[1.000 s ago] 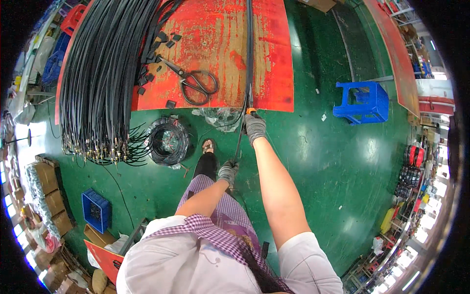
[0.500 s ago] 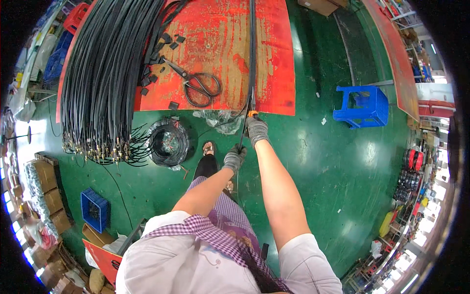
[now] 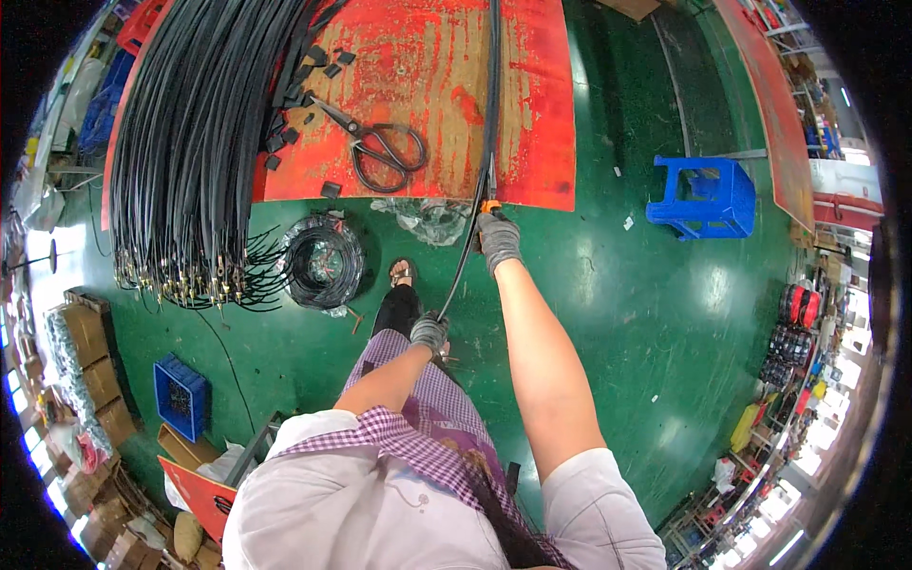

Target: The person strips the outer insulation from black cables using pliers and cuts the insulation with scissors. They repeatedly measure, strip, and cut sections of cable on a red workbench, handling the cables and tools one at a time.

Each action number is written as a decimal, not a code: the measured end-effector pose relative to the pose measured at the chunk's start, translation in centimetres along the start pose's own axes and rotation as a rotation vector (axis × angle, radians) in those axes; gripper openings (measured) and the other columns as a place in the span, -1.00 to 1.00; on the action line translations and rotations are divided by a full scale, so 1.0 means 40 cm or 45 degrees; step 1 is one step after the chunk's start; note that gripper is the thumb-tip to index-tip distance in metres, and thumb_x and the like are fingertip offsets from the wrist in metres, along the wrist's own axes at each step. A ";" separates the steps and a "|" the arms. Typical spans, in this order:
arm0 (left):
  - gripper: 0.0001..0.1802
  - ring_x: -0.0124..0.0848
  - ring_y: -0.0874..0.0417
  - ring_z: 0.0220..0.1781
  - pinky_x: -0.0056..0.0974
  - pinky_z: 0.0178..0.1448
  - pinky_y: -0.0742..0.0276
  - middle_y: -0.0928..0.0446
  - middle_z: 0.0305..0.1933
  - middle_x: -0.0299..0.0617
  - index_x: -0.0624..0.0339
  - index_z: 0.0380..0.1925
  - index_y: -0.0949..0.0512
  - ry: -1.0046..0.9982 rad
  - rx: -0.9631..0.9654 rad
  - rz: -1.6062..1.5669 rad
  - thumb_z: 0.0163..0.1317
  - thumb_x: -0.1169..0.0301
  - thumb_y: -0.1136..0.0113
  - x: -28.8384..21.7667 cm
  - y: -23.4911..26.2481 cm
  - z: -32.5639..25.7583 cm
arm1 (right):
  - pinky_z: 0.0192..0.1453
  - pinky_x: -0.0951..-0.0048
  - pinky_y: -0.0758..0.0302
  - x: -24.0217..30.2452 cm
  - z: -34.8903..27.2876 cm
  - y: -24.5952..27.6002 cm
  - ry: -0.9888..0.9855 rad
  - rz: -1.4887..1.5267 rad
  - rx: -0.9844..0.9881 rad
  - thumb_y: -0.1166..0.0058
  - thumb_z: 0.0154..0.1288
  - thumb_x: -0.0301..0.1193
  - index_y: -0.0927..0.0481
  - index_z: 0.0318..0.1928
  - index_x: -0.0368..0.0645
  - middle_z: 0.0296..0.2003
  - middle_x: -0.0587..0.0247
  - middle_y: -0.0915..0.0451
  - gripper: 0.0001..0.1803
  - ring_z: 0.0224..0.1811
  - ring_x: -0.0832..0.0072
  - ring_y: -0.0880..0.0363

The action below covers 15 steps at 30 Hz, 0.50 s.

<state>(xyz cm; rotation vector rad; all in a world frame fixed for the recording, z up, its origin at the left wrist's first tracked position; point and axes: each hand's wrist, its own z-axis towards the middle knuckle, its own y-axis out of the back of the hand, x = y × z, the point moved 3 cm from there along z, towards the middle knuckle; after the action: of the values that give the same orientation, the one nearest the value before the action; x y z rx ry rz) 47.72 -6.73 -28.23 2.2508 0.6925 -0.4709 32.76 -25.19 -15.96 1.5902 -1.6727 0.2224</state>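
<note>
At the near edge of the worn red-painted board (image 3: 427, 104), grey-gloved right hand (image 3: 497, 238) closed around a thin black cable (image 3: 491, 114) that runs up across the board; grey-gloved left hand (image 3: 429, 332) fisted on the same cable lower down, by the knee. Green glossy floor (image 3: 617, 313), blue plastic stool (image 3: 705, 198), black scissors (image 3: 380, 144), bundled black cables (image 3: 195, 142) on the left. Right arm stretched forward, left bent close in

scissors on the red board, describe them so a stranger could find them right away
Start at the red board lying on the green floor. The scissors lie on it, between the black cable bundle and the single cable: dark metal, big loop handles.
</note>
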 end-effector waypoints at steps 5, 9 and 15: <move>-0.68 -0.15 -0.47 -0.39 -0.22 -0.33 -0.35 -0.45 -0.41 -0.02 0.19 -0.35 -0.41 0.062 -0.007 -0.234 -0.02 0.20 0.05 0.012 0.015 0.000 | -0.60 0.42 -0.37 -0.004 0.016 -0.007 -0.109 -0.023 0.005 0.11 -0.13 -0.29 -0.44 -0.59 -0.25 -0.73 0.20 -0.41 -0.75 -0.72 0.44 -0.41; -0.67 -0.17 -0.48 -0.39 -0.25 -0.33 -0.35 -0.46 -0.39 -0.01 0.21 -0.35 -0.41 0.140 0.035 -0.223 -0.02 0.19 0.04 -0.052 0.050 -0.004 | -0.65 0.41 -0.35 -0.012 0.023 -0.007 -0.080 0.041 0.009 0.09 -0.14 -0.31 -0.42 -0.59 -0.22 -0.74 0.22 -0.38 -0.79 -0.73 0.44 -0.38; -0.75 -0.36 -0.42 -0.42 -0.34 -0.31 -0.31 -0.45 -0.44 -0.16 0.23 -0.35 -0.38 -0.127 -0.034 -0.689 -0.02 0.33 -0.02 -0.185 0.128 0.122 | -0.72 0.41 -0.36 -0.009 0.005 0.001 -0.051 0.258 0.040 0.06 -0.12 -0.34 -0.39 -0.58 -0.18 -0.70 0.24 -0.35 -0.83 -0.74 0.46 -0.35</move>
<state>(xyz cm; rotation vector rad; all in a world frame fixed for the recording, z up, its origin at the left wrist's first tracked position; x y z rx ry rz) 44.37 -15.85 -24.98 1.9814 1.2506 -0.8187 32.61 -25.04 -16.31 1.4559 -1.8711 0.3226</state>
